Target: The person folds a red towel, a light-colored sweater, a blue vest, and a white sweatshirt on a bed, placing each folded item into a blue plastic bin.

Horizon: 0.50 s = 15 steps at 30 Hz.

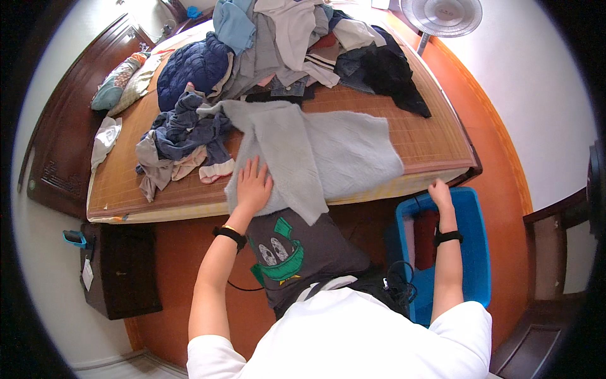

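Note:
A light grey fuzzy knit sweater (345,151) lies at the near edge of the bed, one sleeve folded diagonally across it and hanging over the side. My left hand (254,184) rests flat on its left part, fingers spread. Out to the right, my right hand (440,193) is curled into a fist above the far end of a blue plastic bin (479,246), apart from the sweater; nothing shows in it. Inside the bin are a dark red item (426,237) and a pale one, partly hidden by my forearm. Below the sweater is dark grey cloth (326,246) with a green cartoon print.
A heap of clothes (279,47) covers the far part of the bed mat (426,147). Crumpled blue and beige garments (184,137) lie left of the sweater. A standing fan (440,14) is at back right, a dark cabinet (123,270) at left. A black cable (244,288) crosses the floor.

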Available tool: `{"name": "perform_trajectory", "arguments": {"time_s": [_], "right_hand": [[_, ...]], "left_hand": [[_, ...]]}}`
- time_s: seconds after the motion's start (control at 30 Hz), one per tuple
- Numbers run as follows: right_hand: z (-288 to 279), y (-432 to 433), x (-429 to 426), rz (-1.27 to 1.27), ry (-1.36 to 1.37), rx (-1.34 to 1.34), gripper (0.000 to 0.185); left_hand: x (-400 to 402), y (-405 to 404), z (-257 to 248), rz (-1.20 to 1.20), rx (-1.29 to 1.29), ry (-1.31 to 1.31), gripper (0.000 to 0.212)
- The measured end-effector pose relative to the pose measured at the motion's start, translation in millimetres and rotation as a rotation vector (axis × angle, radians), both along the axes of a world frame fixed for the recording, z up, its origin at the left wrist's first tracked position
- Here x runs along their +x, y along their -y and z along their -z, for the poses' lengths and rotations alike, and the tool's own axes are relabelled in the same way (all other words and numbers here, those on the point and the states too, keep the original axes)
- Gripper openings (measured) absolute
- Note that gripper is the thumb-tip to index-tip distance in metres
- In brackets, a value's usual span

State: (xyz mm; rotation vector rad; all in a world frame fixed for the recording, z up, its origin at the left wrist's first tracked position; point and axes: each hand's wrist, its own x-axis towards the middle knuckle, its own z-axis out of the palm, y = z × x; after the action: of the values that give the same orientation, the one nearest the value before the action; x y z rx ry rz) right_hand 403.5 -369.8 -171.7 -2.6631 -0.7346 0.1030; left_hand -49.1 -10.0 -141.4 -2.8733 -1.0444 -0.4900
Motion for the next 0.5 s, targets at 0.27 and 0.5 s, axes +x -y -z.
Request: {"name": "perform_trajectory", "arguments": {"time_s": [0.27,0.5], "right_hand": [[25.1,-10.2,-48.0,0.03,-1.071,-0.137,0.046],[-12.9,-85.1,-165.0,-1.141,-0.412,-0.275,0.041]], "left_hand": [[-2.8,0.6,-2.8,-0.025,-0.033,-0.034,0.046],[-2.2,0.6,1.0,-0.006,-0.018,0.011,0.046]]}}
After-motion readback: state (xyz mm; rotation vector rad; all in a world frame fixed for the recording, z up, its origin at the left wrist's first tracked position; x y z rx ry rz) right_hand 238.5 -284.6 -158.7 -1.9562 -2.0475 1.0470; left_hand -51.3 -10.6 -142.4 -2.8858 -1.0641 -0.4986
